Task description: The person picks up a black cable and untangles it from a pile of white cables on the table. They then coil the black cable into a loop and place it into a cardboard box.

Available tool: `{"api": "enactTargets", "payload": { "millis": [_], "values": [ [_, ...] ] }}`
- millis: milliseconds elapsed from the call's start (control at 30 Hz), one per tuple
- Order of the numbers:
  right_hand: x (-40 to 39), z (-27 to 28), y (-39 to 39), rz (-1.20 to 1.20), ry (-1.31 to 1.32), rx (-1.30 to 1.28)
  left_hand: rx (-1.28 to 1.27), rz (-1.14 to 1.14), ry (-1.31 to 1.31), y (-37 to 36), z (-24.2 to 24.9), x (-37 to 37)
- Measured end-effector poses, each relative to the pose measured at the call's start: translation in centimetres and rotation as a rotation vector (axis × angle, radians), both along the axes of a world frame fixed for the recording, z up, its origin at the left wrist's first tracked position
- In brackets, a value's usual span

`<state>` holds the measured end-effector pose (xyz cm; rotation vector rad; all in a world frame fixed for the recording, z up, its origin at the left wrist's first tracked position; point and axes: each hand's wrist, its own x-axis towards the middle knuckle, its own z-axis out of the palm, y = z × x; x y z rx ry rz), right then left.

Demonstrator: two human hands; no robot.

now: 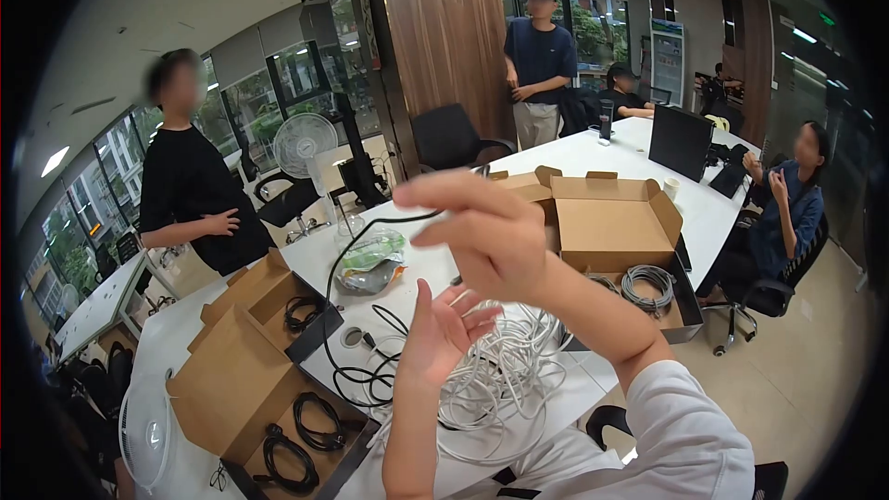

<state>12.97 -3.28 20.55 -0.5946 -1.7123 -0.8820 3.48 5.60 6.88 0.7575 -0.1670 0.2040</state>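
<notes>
My right hand (pixel 486 236) is raised over the table, slightly blurred, its fingers closed on a black cable (pixel 331 315). From those fingers the cable arcs left and drops to loose black loops on the white table. Below it, my left hand (pixel 443 335) is palm up with its fingers apart and nothing visible in it. Beside and partly behind the left hand lies a large tangle of white cable (pixel 505 370). A roll of tape (pixel 352 337) sits left of my left hand.
Open cardboard boxes hold coiled black cables (pixel 290 458) at left and grey cables (pixel 648 289) at right. A plastic bag (pixel 370 264) lies beyond my hands. One person (pixel 199 176) stands at left, another (pixel 540 65) at back; a seated person (pixel 798 194) is at right.
</notes>
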Motion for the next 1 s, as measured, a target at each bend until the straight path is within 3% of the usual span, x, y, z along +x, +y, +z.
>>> {"api": "enactTargets", "payload": {
  "millis": [33,133,300,400,433,500,600,667,733,800,900,933,1000],
  "values": [
    [-0.7,-0.7,-0.9,0.019,0.032,-0.085,-0.176,0.048,0.027,0.3,0.0,-0.2],
    [-1.4,-2.9,-2.3,0.079,0.082,-0.213,-0.287,0.232,-0.003,2.4,-0.9,-0.2],
    [-1.7,-6.6,-3.7,0.205,0.226,-0.397,-0.362,0.369,0.049,3.3,0.3,-1.5],
    [-1.2,-8.3,-4.8,0.283,0.251,-0.601,-0.339,0.205,-0.102,4.2,-0.8,-1.6],
    [-1.0,-9.1,-4.9,0.301,0.263,-0.638,-0.355,0.332,0.024,3.0,0.9,-2.1],
    [-0.5,-10.4,-5.5,0.321,0.338,-0.741,-0.231,0.353,-0.037,3.8,0.4,-2.4],
    [1.0,-12.6,-4.8,0.101,0.458,-0.661,-0.083,0.398,-0.026,4.3,0.9,-3.6],
    [0.4,-12.9,-4.1,0.037,0.809,-0.690,0.028,0.392,-0.007,4.6,1.3,-4.5],
    [0.5,-12.4,-3.6,-0.322,0.712,-0.621,0.190,0.432,0.049,4.4,1.7,-5.2],
    [0.2,-11.9,-2.7,-0.549,0.513,-0.324,0.426,0.497,0.114,3.9,1.9,-5.7],
    [-0.8,-9.1,-2.6,-0.596,0.338,-0.323,0.851,0.655,0.127,3.6,1.3,-5.2],
    [-0.5,-9.0,-2.3,-0.536,0.332,-0.463,1.016,0.727,0.122,3.4,0.7,-4.7],
    [0.3,-9.5,-1.4,-0.409,0.315,-0.745,1.063,0.733,0.185,2.7,0.7,-4.4]
  ]
}}
